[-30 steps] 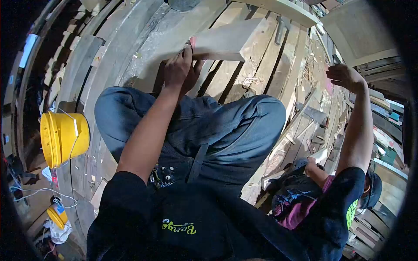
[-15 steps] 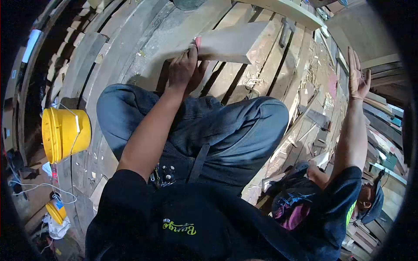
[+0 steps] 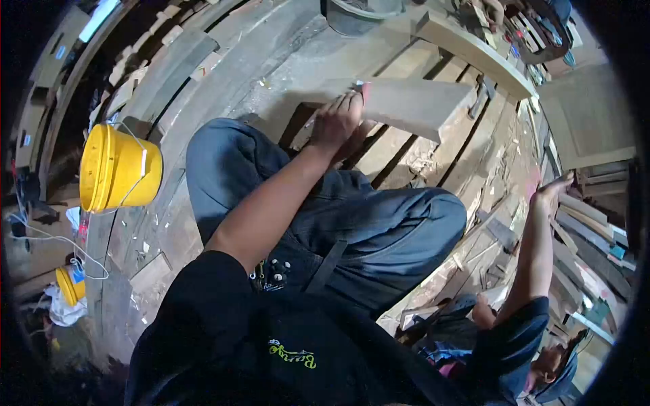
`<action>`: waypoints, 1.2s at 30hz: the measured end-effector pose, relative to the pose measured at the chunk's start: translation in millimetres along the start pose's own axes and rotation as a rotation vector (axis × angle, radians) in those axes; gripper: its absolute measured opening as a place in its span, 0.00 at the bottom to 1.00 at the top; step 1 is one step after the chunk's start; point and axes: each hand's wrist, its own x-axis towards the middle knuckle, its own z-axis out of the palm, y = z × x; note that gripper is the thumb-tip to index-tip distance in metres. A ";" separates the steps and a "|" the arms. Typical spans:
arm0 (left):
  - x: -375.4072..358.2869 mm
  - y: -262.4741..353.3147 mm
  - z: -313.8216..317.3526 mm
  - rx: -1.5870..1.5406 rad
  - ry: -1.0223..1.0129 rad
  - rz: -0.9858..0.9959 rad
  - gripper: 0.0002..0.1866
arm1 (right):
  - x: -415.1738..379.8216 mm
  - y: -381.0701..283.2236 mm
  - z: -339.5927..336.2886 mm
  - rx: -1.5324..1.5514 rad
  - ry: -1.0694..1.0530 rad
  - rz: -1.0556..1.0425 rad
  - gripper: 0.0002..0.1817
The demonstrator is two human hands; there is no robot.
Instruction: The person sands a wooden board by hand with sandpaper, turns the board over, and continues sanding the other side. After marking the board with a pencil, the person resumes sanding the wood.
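Observation:
My left hand is closed around a small red piece at the near left end of a thick wooden board. The board lies across wooden slats beyond my crossed legs. Beneath that hand is a patch of bare skin, partly hidden; I cannot make out what it is. On the right my right hand is raised on an outstretched arm, its fingers stretched out and nothing in it. Wood shavings lie on the slats below the board.
A yellow bucket stands at left, and a grey tub at the top. A long beam lies beyond the board. A person in a cap is close by at lower right. Wood scraps lie around at right.
The view has shifted, so the board, legs and bucket appear further right. My right hand has bent at the wrist, its fingers now pointing rightward instead of up. My left hand still grips the red piece.

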 end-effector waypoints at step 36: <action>-2.7 18.4 -29.4 -0.166 -0.217 -0.101 0.36 | 50.7 -61.4 -41.4 0.001 0.193 -0.172 0.54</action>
